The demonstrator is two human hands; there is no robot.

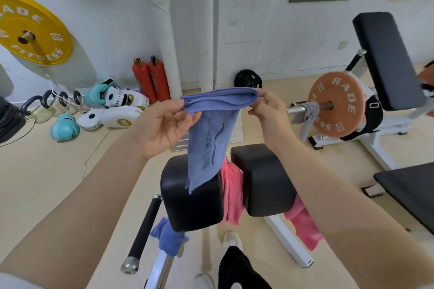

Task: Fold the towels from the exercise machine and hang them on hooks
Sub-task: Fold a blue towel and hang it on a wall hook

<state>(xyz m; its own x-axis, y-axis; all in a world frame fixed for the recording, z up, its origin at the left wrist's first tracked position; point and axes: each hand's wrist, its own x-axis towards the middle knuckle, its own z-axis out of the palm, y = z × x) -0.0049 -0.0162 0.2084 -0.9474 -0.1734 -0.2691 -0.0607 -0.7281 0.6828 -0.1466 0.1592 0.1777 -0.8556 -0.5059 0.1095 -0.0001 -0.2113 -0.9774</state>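
While hands (211,115) pinch towel (211,129), pads (192,197) below.

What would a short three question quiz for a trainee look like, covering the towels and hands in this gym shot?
1. True or false: both hands hold the blue towel.
2. What color is the towel wedged between the two black pads?
3. The grey towel hangs on: A) a wall hook B) the barbell bar C) the floor.

Key
1. True: the left hand and right hand pinch its folded top edge.
2. Pink, the pink towel.
3. B
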